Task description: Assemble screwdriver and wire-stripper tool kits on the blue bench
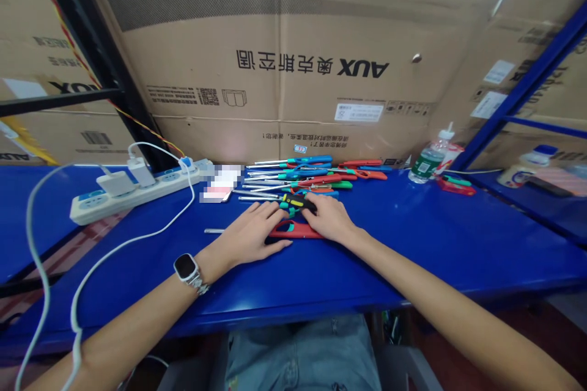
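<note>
My left hand (247, 232) lies nearly flat over the rod of a red long-necked lighter (300, 231), fingers stretched out and thumb apart. Its metal tip sticks out to the left of the hand. My right hand (331, 217) is closed around the end of a black-and-yellow handled tool (296, 200) that resembles a screwdriver; its shaft seems to point left. The right palm's lower edge rests by the red lighter's handle end. Small teal parts show between the hands. Just behind lies a pile of long-necked lighters (312, 180) in red, blue and green, mostly with rods pointing left.
A white power strip (142, 190) with plugs and cables sits left, beside a blurred-out phone (222, 183). Cardboard boxes (275, 98) wall the back. At right stand a green-labelled bottle (424, 165) and a red-and-green item (456, 184). The blue table's front edge (275, 321) is near my lap.
</note>
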`<state>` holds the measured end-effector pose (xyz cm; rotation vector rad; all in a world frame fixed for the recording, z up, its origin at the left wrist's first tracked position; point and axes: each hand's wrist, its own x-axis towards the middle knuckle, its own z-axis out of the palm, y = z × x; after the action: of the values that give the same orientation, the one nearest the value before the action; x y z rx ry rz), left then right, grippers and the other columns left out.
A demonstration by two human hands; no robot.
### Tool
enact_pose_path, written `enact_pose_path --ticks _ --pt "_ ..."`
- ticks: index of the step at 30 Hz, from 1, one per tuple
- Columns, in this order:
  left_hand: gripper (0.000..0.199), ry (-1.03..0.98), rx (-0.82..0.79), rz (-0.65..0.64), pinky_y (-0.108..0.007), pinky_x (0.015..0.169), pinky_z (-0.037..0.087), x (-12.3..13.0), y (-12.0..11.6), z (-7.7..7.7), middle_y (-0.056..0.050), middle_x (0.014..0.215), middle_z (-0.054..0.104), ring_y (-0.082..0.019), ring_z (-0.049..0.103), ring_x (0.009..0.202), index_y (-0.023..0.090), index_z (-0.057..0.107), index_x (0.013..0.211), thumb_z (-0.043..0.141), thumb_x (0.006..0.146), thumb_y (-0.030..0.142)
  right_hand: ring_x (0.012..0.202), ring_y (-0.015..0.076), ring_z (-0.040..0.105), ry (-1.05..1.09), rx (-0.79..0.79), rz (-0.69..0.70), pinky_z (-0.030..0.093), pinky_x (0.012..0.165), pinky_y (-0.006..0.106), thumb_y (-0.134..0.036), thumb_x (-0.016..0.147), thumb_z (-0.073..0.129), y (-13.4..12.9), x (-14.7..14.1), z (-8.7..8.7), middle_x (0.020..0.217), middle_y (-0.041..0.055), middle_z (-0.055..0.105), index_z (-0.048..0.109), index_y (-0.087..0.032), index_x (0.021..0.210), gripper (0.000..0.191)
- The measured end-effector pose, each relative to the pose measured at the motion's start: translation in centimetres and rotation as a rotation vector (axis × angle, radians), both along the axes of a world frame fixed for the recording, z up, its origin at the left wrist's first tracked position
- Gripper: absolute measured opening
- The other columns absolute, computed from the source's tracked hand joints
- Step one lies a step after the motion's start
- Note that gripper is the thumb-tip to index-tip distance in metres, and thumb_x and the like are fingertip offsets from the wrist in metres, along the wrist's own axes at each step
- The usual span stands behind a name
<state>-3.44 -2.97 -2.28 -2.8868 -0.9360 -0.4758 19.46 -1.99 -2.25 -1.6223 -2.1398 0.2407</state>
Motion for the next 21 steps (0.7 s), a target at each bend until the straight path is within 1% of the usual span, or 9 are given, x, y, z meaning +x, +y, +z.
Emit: enact_pose_path --ticks 2,5,7,9,11,14,16,18,21 --pt "0.044 0.013 0.035 -0.018 -0.045 0.089 0.048 0.8 -0.1 0.4 -0.012 0.111 0.064 -0.029 0.061 0.101 0.016 0.061 0.117 0.055 0.096 0.054 0.069 0.0198 0.061 0.183 0.031 -0.016 0.035 0.060 0.028 -0.037 0.091 0.059 0.2 0.3 0.3 0.078 0.0034 0.069 0.063 -0.022 0.090 0.015" --pt "0.040 0.037 0.056 -0.057 -0.045 0.091 0.047 2.9 -0.1 1.2 -0.012 0.111 0.064 -0.029 0.061 0.100 0.016 0.063 0.112 0.054 0.097 0.052 0.070 0.0177 0.057 0.493 0.136 0.067 0.040 0.064 0.028 -0.048 0.091 0.058 0.9 0.9 1.2 0.077 0.0013 0.064 0.059 -0.022 0.086 0.027" --pt "0.036 0.054 0.060 -0.083 -0.046 0.093 0.047 4.8 0.2 1.5 -0.012 0.110 0.065 -0.028 0.062 0.098 0.016 0.065 0.111 0.054 0.097 0.048 0.070 0.0168 0.055 0.645 0.188 0.094 0.042 0.065 0.028 -0.054 0.092 0.055 1.4 1.0 1.9 0.075 0.0002 0.059 0.057 -0.022 0.087 0.032" --pt "0.035 0.060 0.049 -0.114 -0.045 0.094 0.048 6.5 0.6 1.6 -0.011 0.107 0.066 -0.027 0.063 0.097 0.016 0.066 0.107 0.056 0.097 0.048 0.068 0.0162 0.054 0.760 0.170 0.066 0.043 0.063 0.028 -0.060 0.092 0.051 1.8 0.8 2.3 0.072 -0.0005 0.055 0.057 -0.023 0.088 0.038" --pt "0.032 0.057 0.020 -0.153 -0.043 0.094 0.048 7.5 0.9 1.4 -0.010 0.106 0.067 -0.026 0.064 0.096 0.016 0.067 0.104 0.056 0.098 0.046 0.067 0.0158 0.054 0.832 0.151 0.034 0.044 0.061 0.027 -0.068 0.092 0.046 2.0 0.5 2.4 0.071 -0.0004 0.053 0.059 -0.023 0.089 0.047" --pt "0.032 -0.005 -0.037 -0.160 -0.039 0.087 0.051 7.1 1.3 0.8 -0.009 0.103 0.067 -0.024 0.065 0.092 0.016 0.067 0.102 0.054 0.100 0.045 0.062 0.0145 0.051 0.879 0.183 0.019 0.043 0.059 0.027 -0.074 0.089 0.045 1.8 0.2 2.0 0.065 -0.0013 0.049 0.059 -0.022 0.083 0.055" --pt "0.033 -0.056 -0.078 -0.135 -0.036 0.081 0.052 6.0 1.3 0.5 -0.009 0.100 0.067 -0.022 0.064 0.089 0.016 0.067 0.100 0.052 0.101 0.046 0.055 0.0128 0.047 0.912 0.175 0.033 0.041 0.054 0.027 -0.076 0.085 0.052 1.4 0.4 1.6 0.061 -0.0027 0.047 0.057 -0.022 0.079 0.055" --pt "0.034 -0.088 -0.111 -0.108 -0.035 0.077 0.052 4.9 1.2 0.3 -0.008 0.098 0.066 -0.021 0.063 0.088 0.016 0.066 0.098 0.052 0.102 0.045 0.049 0.0117 0.045 0.955 0.133 0.048 0.039 0.049 0.027 -0.073 0.080 0.063 0.8 0.6 1.4 0.060 -0.0034 0.049 0.057 -0.022 0.079 0.052" --pt "0.033 -0.108 -0.138 -0.090 -0.034 0.077 0.052 4.0 1.1 0.2 -0.007 0.097 0.064 -0.021 0.063 0.089 0.016 0.066 0.096 0.052 0.102 0.046 0.045 0.0134 0.051 1.006 0.058 0.063 0.038 0.042 0.027 -0.069 0.075 0.072 0.0 0.9 1.3 0.062 -0.0018 0.057 0.059 -0.022 0.084 0.049"
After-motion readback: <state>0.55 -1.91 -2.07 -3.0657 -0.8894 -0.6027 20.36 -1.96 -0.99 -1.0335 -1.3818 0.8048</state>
